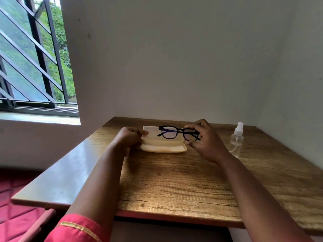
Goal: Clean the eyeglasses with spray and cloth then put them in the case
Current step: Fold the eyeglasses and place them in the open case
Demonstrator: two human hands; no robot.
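Observation:
Black-framed eyeglasses (172, 132) hang just above an open cream-coloured case (163, 148) that lies on the wooden table (183, 182). My right hand (203, 139) pinches the glasses at their right lens and temple. The left end of the case is held by my left hand (130, 138), fingers curled on its lid edge. A clear spray bottle (237, 137) with a white nozzle stands upright to the right of my right hand. No cloth is visible.
The table sits in a corner, with white walls behind and to the right. A barred window (35, 55) is at the left. Red fabric (15, 198) lies below the table's left edge.

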